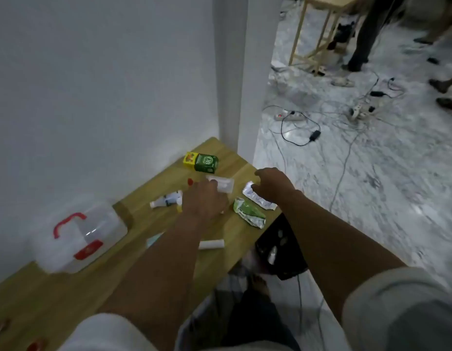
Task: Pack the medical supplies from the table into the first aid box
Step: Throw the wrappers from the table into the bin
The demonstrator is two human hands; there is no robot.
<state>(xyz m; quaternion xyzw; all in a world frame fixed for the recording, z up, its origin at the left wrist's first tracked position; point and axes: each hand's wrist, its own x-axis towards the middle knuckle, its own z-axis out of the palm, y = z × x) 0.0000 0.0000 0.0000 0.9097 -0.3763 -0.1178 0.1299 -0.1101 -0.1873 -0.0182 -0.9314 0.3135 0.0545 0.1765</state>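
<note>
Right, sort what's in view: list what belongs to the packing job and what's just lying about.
Job:
first aid box
green carton
clear plastic pack
silver sachet
green packet
white roll
small white bottle

Lying about:
power strip and cables on the floor
wooden stand
black object beside the table

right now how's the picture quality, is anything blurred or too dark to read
Head view: dim and flat, with no glare on the wooden table. The clear first aid box is smeared by blur, only its red handle crisp. The left hand and right hand are soft-edged. Print on the green box is barely legible. Wide-angle distortion bends the wall corner.
</note>
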